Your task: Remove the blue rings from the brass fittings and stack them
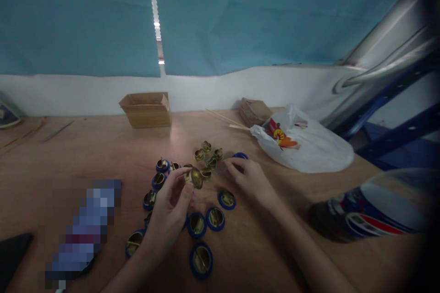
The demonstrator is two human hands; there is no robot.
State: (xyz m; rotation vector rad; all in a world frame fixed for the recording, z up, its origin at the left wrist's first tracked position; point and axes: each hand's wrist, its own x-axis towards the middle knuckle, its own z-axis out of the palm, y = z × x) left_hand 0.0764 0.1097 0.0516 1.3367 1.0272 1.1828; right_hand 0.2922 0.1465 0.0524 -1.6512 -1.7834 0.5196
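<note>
My left hand (170, 208) is raised over the wooden table (103, 155), its fingers pinched on a small brass bell-shaped piece (195, 177). My right hand (249, 177) rests on the table just right of it, fingers curled down beside a heap of loose brass pieces (208, 155) and a blue-rimmed disc (239, 155). Several round blue-rimmed discs with brass centres (201, 260) lie scattered below and to the left of my hands.
An open cardboard box (146, 109) stands at the back by the white wall. A white plastic bag (305, 144), thin wooden sticks (223, 119) and a brown packet (254, 111) lie at the right. A drinks can (374, 208) lies on its side near right. A blurred object (85, 231) lies front left.
</note>
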